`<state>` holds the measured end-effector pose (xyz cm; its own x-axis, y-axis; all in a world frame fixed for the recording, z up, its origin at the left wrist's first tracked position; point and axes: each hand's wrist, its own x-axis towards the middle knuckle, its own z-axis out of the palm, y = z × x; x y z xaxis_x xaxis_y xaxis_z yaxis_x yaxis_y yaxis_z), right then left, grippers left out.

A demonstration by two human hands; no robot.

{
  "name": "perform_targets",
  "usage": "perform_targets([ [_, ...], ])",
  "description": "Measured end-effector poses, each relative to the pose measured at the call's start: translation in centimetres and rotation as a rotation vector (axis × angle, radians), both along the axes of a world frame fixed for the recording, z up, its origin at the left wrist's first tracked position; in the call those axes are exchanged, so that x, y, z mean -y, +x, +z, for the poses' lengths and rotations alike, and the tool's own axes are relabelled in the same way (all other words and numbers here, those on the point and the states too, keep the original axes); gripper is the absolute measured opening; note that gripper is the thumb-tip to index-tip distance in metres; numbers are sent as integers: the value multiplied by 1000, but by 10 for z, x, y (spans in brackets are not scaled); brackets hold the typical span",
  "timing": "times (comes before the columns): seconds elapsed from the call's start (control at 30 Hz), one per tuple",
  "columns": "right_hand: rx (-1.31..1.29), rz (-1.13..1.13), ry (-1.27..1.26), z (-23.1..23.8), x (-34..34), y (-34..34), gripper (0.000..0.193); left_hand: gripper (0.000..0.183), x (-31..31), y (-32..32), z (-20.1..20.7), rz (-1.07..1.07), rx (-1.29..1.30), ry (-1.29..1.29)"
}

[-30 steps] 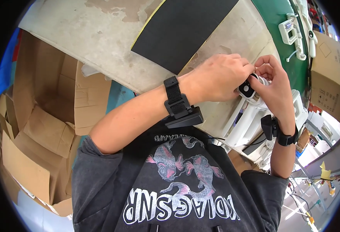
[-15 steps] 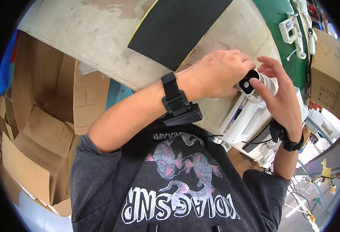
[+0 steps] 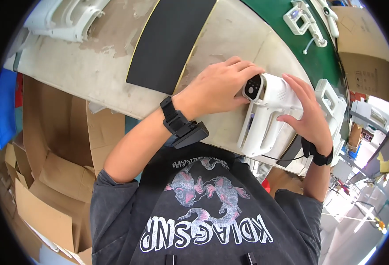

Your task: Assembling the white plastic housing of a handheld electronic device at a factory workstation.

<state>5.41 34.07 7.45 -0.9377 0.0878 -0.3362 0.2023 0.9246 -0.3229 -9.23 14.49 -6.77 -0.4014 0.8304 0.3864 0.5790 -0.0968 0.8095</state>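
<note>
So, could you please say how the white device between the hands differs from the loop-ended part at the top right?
The white device has a black end panel; the loop-ended part shows none. The device is bulkier, the part slimmer. Both are mostly white.

We are seeing a pale, worn tabletop (image 3: 88,66) under the left hand (image 3: 214,86) — a yellow-edged black mat (image 3: 170,44) is lying beyond that hand, and white plastic shells (image 3: 64,27) are resting farther to its left.

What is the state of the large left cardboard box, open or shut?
Open: the cardboard box has flaps spread outward, its inside showing.
</note>
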Motion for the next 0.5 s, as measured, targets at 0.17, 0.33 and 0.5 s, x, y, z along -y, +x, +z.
perform_targets([
  [0.17,-111,-65,-91,-19,-17,16,86,58,0,-6,5,-23,40,-65],
  [0.33,-240,30,-89,-30,-9,8,85,65,1,-7,4,-61,94,-94],
  [0.5,-318,151,-34,-35,-17,12,85,69,1,-5,6,-55,28,-90],
])
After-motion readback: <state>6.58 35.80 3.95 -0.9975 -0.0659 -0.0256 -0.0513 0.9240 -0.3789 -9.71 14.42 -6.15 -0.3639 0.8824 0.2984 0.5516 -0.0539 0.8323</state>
